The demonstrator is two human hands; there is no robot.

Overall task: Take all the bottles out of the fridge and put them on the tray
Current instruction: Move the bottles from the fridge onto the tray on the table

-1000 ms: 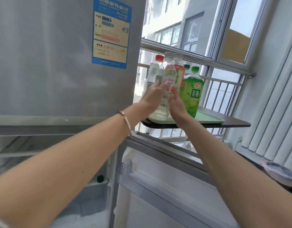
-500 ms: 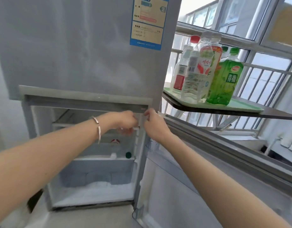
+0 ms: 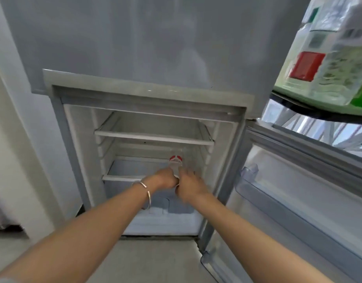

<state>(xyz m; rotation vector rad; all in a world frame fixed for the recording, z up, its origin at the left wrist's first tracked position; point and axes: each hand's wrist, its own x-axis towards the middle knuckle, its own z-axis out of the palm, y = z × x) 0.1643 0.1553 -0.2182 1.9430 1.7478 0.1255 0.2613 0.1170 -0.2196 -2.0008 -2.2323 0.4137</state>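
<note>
The fridge [image 3: 135, 58] is the reference landmark. Its lower compartment stands open, door [image 3: 298, 201] swung to the right. Inside, on the middle shelf [image 3: 123, 177] toward the right wall, stands one clear bottle [image 3: 176, 163] bearing a red-and-white label; the writing on it is too blurred to read. The upper shelf [image 3: 153, 137] carries nothing visible.

Both hands reach into the compartment at the bottle's base. The left hand [image 3: 166, 178], a bangle [image 3: 144, 190] on its wrist, and the right hand [image 3: 189, 186] are curled close around the bottle; whether either has closed on it cannot be determined.

To the fridge's upper right, a green tray [image 3: 294, 94] holds several bottles [image 3: 327, 58], one with a red label block, text unreadable.
</note>
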